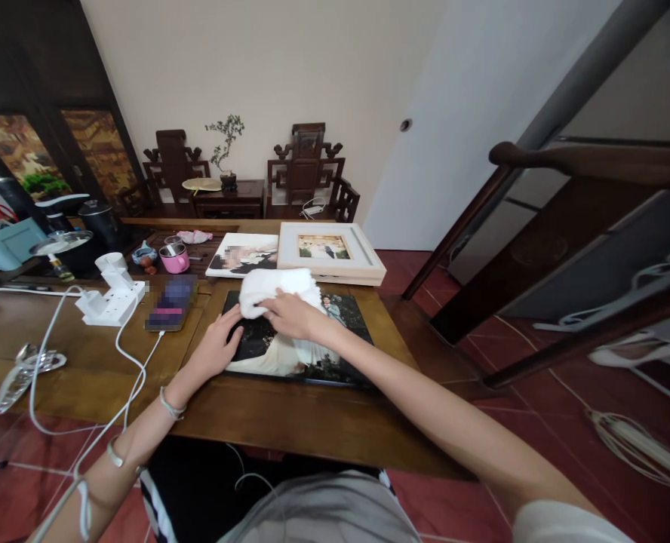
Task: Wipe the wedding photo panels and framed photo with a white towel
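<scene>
**White towelling cloth [281, 285] on a glossy dark photo panel [287, 354], one of each**

Head view, the only view.

Position: panel lying flat on a long brown wooden table [324, 418], before the wearer; cloth bunched on its upper part.

Right hand [290, 313]: bare; fingers curled on the cloth, gripping its near side.
Left hand [222, 343]: bare; fingers extended and loosely spread at the panel's left edge, clenching nothing. Whether the fingertips meet the cloth, cannot tell.

Hazards, as judged:
- Scratches to the gloss, should grit sit under the cloth.
- Smudges, from bare fingers on the print.
- Panel skidding, should the right hand push harder than the left steadies.
- Knock to the pale wooden-framed wedding picture [366, 253], should the cloth travel too far beyond the panel; the frame sits near the table's right edge.
- Dark-screened phone [170, 303] dragged, should the left forearm catch its thin white charging cable [151, 351].

Count:
- Hands, two.
- Cloth, one.
- Pictures, three: panel, framed picture, white-edged photo print [238, 260] left of the frame.
- Phone, one; charging cable attached to it, one.
- White multi-socket power block [112, 302], one.
- Pink metal-lined mug [175, 259], one.
- Small potted bonsai [227, 181], one.
- Dark carved wooden chairs [304, 162], three: two by the wall, one at right.
</scene>
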Available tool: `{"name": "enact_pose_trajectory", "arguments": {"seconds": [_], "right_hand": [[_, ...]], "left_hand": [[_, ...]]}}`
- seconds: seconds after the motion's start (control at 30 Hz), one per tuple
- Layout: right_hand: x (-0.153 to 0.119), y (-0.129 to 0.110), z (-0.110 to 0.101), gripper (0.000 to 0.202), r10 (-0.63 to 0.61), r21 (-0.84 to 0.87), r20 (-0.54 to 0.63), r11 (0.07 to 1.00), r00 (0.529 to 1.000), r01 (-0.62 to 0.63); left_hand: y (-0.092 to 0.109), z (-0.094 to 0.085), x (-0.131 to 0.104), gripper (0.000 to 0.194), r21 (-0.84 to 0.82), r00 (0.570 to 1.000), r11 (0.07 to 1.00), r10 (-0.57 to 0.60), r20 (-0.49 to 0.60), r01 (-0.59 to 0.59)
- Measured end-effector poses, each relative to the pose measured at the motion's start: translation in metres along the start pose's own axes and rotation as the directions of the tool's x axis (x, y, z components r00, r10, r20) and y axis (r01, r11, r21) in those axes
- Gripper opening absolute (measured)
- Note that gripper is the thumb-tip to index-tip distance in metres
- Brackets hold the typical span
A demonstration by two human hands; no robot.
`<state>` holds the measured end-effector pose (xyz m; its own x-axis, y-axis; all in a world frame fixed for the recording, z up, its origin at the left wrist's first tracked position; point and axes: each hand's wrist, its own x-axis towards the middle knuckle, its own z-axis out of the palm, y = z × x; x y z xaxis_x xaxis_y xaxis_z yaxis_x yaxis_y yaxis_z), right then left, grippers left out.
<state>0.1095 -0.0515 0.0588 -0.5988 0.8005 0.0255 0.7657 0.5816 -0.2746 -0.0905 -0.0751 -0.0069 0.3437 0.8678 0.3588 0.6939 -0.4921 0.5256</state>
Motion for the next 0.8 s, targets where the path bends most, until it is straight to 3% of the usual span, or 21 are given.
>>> {"name": "enact_pose_trajectory", "arguments": {"seconds": [0.17,0.27,0.37,0.57,0.67,0.8], "right_hand": [[-0.054,0.052,-0.005,0.041,0.033,-0.062,0.011,0.998,0.999,-0.032],[-0.083,0.07,-0.004,0.039,0.029,-0.117,-0.021,0.993,0.999,-0.031],[-0.115,0.061,0.005,0.036,0.018,-0.146,-0.077,0.989,0.997,-0.029],[-0.173,0.01,0.022,0.031,-0.059,-0.114,-0.053,0.992,0.997,0.053],[-0.175,0.007,0.018,0.03,-0.061,-0.089,-0.023,0.994,0.998,0.058],[-0.143,0.033,0.008,0.034,0.001,-0.095,-0.05,0.995,0.999,-0.006]], "left_hand": [[-0.003,0.002,-0.001,0.043,0.009,1.0,1.0,-0.016,0.02,0.015],[-0.005,0.002,-0.001,0.046,0.006,0.999,1.0,-0.022,0.033,0.021],[-0.006,0.003,-0.001,0.047,0.002,0.999,1.0,-0.025,0.032,0.024],[-0.006,0.004,-0.001,0.047,0.002,0.999,1.0,-0.019,0.028,0.019],[-0.006,0.003,-0.001,0.047,0.0,0.999,1.0,-0.019,0.026,0.019],[-0.004,0.001,0.0,0.049,0.025,0.999,1.0,-0.018,0.034,0.017]]}}
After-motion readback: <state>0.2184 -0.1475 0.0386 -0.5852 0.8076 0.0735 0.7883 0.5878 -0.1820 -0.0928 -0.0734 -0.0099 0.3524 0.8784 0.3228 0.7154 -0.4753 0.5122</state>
